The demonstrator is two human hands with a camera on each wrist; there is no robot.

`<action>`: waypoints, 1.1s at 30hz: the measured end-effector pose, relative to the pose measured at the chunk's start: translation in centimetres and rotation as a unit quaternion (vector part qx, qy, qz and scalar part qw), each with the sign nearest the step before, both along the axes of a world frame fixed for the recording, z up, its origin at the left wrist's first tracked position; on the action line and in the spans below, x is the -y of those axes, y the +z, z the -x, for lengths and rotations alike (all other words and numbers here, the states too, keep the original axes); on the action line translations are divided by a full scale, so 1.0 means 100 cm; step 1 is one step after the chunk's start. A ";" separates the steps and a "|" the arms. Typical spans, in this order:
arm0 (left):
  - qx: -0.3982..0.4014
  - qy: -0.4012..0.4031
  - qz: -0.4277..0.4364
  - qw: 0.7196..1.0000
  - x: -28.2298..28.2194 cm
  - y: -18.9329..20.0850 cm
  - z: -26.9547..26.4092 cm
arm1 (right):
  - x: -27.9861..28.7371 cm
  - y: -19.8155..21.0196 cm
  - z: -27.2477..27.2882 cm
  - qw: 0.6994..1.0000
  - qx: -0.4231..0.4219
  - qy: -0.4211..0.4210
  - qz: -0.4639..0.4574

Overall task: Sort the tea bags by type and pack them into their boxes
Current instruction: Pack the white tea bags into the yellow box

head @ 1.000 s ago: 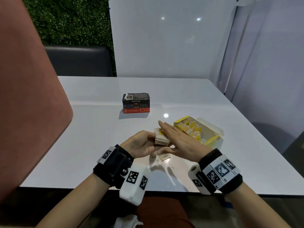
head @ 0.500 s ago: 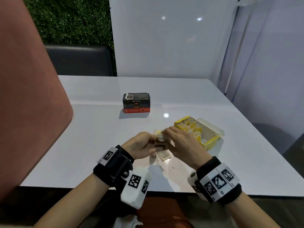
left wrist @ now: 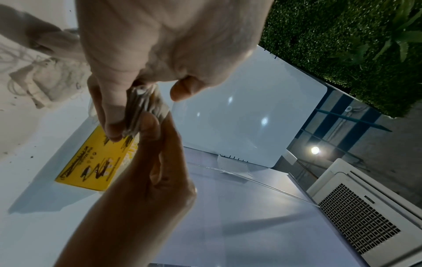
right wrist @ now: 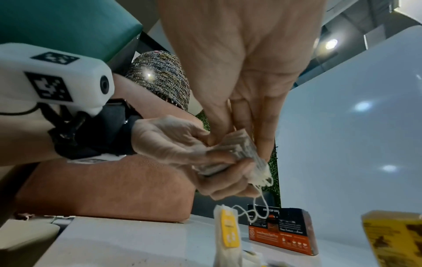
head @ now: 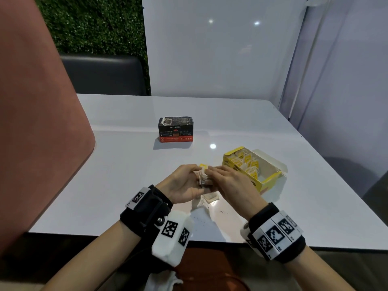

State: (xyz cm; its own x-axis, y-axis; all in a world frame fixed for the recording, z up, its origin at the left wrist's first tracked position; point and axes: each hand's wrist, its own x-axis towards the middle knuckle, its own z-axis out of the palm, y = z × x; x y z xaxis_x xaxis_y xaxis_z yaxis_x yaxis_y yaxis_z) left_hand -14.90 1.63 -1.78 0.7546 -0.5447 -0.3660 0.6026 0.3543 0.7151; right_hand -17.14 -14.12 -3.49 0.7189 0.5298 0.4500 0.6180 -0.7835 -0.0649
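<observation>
Head view: both hands meet above the near middle of the white table [head: 117, 164]. The left hand [head: 184, 185] and the right hand [head: 231, 183] together grasp a small stack of tea bags [head: 203, 179], held clear of the tabletop; the fingers cover most of the stack, so the number of bags cannot be told. One more tea bag [head: 212, 198] lies on the table directly beneath the hands, partly hidden by them. The open yellow box [head: 259, 181] sits just right of the hands with tagged bags inside. The black box [head: 176, 130] stands closed, well apart toward the far side.

Left wrist view: the left hand [left wrist: 160, 41] pinches the stack [left wrist: 142, 110] between thumb and fingers, and the right hand's fingers [left wrist: 148, 130] press on its lower edge. The yellow box [left wrist: 91, 160] shows behind, its print scribbled over and unreadable. Loose bags at the upper left are washed out.

Right wrist view: the right hand [right wrist: 246, 72] pinches the stack [right wrist: 237, 150] from above; the left hand [right wrist: 182, 150] curls around it from below. A string hangs from the stack toward a yellow-tagged bag [right wrist: 228, 234] standing below, whose lower end is cut off by the frame edge. The black box [right wrist: 283, 231] and a corner of the yellow box [right wrist: 395, 240] stand behind.
</observation>
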 end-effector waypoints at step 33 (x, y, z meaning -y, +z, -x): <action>0.567 -0.149 -0.581 0.564 0.140 -0.009 -0.080 | 0.133 0.060 -0.084 0.952 -0.244 -0.173 0.072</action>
